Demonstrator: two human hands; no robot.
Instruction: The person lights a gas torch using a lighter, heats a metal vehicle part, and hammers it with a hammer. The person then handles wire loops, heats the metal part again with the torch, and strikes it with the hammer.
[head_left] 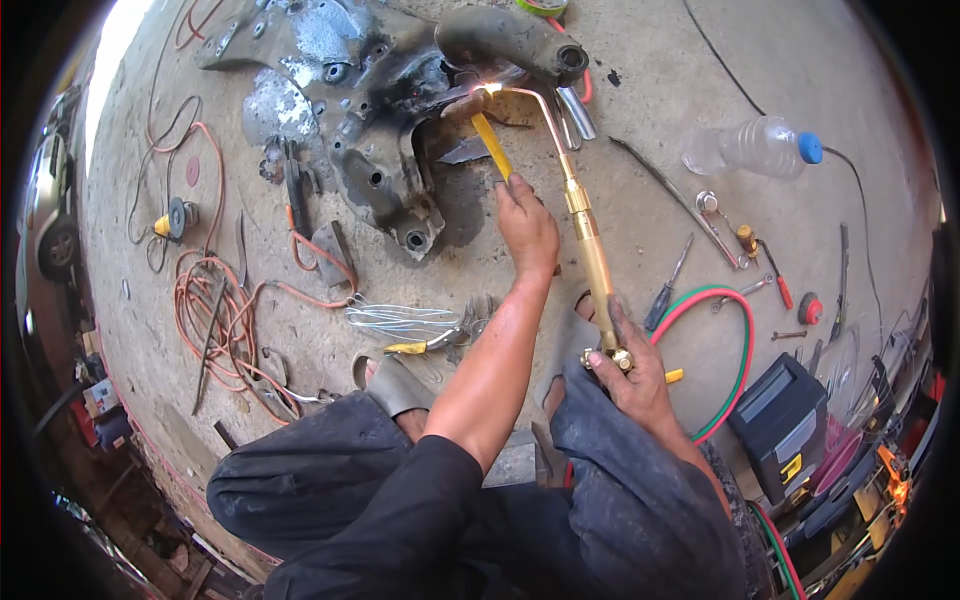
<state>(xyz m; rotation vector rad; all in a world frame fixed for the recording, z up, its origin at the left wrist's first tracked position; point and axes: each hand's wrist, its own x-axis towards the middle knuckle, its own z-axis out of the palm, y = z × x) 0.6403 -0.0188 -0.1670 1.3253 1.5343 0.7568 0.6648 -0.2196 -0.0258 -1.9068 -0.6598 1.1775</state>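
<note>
One metal frame (385, 150) lay on concrete (660, 70), beyond both hands' fingers. The left hand (528, 232) gripped a yellow handle (491, 147), its head, perhaps a hammer's, beside the glow (491, 88). The right hand (642, 385) had fingers closed around the torch (594, 265) near its valves, the tip meeting that glow. Heating seemed in hand, calling for a steady flame.

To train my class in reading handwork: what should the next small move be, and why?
Probably the right hand should hold the torch steady on the bright glow, since its tip points there and the left hand has the yellow handle angled close beside it.
</note>
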